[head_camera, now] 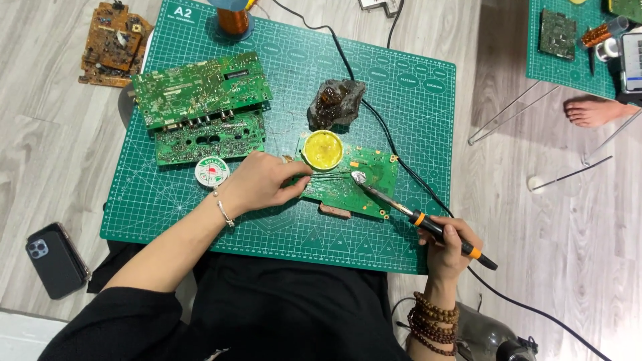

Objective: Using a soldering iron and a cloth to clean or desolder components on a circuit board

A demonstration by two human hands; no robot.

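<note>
My right hand [447, 249] grips a black and orange soldering iron [428, 224], whose metal tip rests on a small green circuit board [358, 184] lying on the green cutting mat [281, 220]. My left hand [264, 182] pinches a thin solder wire [331, 175] and holds it toward the iron tip over the same board. A round yellow flux tin [323, 149] sits at the board's upper left corner.
Two larger green circuit boards [200, 90] lie stacked at the mat's left, with a solder spool [212, 172] below them. A dark sponge-like lump [336, 101], a copper wire coil [233, 20], a brown board [114, 43], a phone [55, 259], another person's bare foot [592, 110].
</note>
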